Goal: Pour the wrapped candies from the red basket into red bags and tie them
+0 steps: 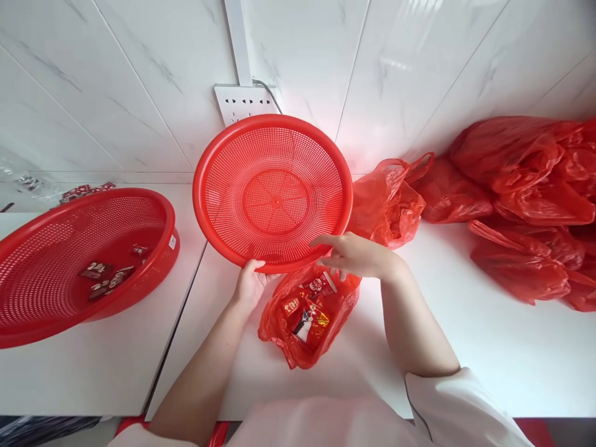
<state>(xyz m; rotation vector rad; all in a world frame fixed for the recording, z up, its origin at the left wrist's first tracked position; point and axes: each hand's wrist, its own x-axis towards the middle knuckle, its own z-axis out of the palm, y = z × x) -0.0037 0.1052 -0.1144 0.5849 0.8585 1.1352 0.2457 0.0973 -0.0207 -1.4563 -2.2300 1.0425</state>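
A round red plastic colander [276,202] is tipped up towards the wall, its perforated inside facing me with nothing in it. My left hand [250,285] grips its lower rim, thumb over the edge and the other fingers behind. At the lower right rim is my right hand [356,254], fingers apart. Its index finger stretches over the rim into the colander, while the other fingers hang below, close to the bag. Beneath the colander an opened red plastic bag [279,338] lies on the white table, with several red printed packets [311,316] inside.
On the left, a second red colander [170,214] holds a few small dark wrapped packets [110,282]. Knotted red bags [388,202] and a larger heap of red bags [526,186] stand along the right. A socket strip [244,102] is on the tiled wall behind.
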